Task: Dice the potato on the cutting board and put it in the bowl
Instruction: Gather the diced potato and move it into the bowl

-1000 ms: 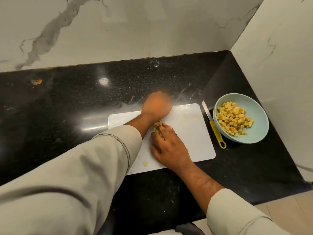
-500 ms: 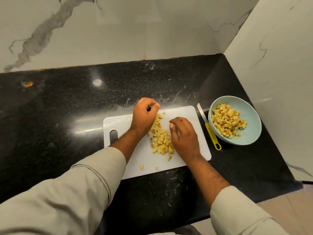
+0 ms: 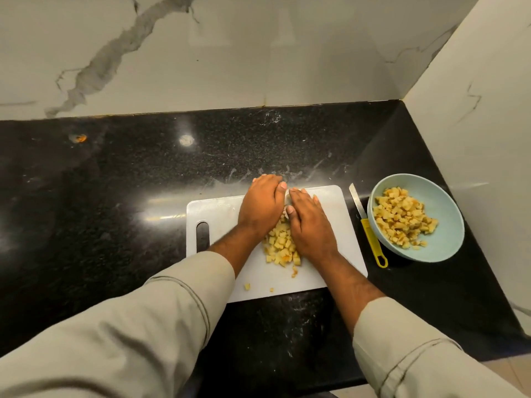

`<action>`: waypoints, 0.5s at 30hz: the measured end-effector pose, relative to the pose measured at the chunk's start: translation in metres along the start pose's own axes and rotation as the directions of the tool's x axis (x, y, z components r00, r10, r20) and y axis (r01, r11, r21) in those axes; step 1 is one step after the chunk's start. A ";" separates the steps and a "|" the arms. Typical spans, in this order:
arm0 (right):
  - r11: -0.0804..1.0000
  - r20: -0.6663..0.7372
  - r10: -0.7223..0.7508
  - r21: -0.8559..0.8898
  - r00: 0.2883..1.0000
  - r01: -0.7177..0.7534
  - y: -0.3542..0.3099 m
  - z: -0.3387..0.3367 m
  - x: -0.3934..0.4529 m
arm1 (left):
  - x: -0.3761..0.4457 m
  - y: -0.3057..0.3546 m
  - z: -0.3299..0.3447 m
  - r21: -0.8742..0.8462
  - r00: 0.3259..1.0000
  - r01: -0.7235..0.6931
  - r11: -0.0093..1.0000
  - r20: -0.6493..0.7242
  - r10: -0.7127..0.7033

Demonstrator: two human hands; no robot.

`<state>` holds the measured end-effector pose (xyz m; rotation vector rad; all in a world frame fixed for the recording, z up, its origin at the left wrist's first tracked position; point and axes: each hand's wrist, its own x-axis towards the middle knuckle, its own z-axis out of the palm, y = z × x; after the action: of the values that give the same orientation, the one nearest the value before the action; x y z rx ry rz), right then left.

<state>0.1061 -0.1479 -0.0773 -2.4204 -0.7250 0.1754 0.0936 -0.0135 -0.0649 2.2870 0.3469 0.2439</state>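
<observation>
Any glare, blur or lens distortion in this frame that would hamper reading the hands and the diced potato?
Head view: sharp, no motion blur on the left hand, right hand or diced potato; ceiling-light glare spots on the black counter and a bright streak left of the cutting board; wide-angle bending of the wall edges; bowl clearly lit.

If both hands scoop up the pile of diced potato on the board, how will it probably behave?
The diced potato pile is loose small cubes, so some will likely slip out between the left hand and right hand. Strays already lie on the cutting board. Flat-sided cubes should tumble briefly, not roll far.
</observation>
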 end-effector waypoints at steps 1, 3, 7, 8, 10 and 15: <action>1.000 -0.011 0.006 0.011 1.000 -0.006 -0.001 0.000 0.000 | -0.003 0.001 0.001 -0.025 0.999 -0.028 0.999 0.014 0.029; 0.998 -0.006 0.019 0.053 1.000 -0.018 -0.005 -0.002 0.003 | -0.011 0.002 0.001 -0.065 0.995 -0.096 0.993 0.026 0.098; 0.992 0.045 0.059 0.113 0.997 -0.064 -0.002 -0.018 0.002 | -0.023 0.001 -0.005 -0.165 0.995 -0.072 0.984 -0.074 0.060; 0.993 0.009 0.072 0.093 0.997 -0.072 0.002 -0.026 0.000 | -0.024 -0.002 -0.007 -0.124 0.992 -0.085 0.989 -0.108 0.072; 0.995 -0.084 0.094 -0.023 0.992 -0.096 0.014 -0.040 -0.005 | -0.022 -0.010 -0.010 0.037 0.989 -0.070 0.997 -0.125 0.074; 0.964 -0.050 0.204 -0.166 0.978 -0.209 0.019 -0.026 -0.026 | -0.016 -0.015 -0.006 0.322 0.990 0.037 0.946 -0.138 0.008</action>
<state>0.1001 -0.1884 -0.0681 -2.6551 -0.4882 0.1620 0.0747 -0.0052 -0.0731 2.5974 0.5069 0.3616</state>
